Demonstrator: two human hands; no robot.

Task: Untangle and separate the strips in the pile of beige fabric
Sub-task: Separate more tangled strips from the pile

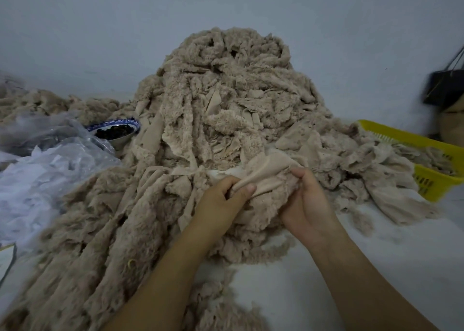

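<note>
While both hands work low in the centre of the frame, they hold one beige strip (266,180) between them, smooth backing up, fuzzy edge below. On the left hand (221,205) the fingers curl round a bunched fold of the strip, thumb pressed on top. On the right hand (308,205) the fingers curl over the strip's other end and grip it; the thumb is not clearly visible. The hands are close together, not touching each other.

The strip lies at the front foot of the pile of beige fabric (226,92) and touches it; can't tell if it is tangled in. The pile fills the centre, heaped tall against the grey wall (100,29), spilling out to lower left and right.

Lower left: long fuzzy strips (88,242) lie roughly side by side, running from centre down to the bottom left corner, passing under the left forearm. All of it rests on a white surface (376,255), bare at lower right.

Right edge: yellow basket (426,182) with slotted walls, beige fabric draped over its near rim and more inside. Upper right: black bag (444,87), blurred, by the wall. Left: crumpled clear plastic bag (50,160), and just behind it a blue-and-white bowl (123,141) with dark contents, tucked against the pile's left side.
</note>
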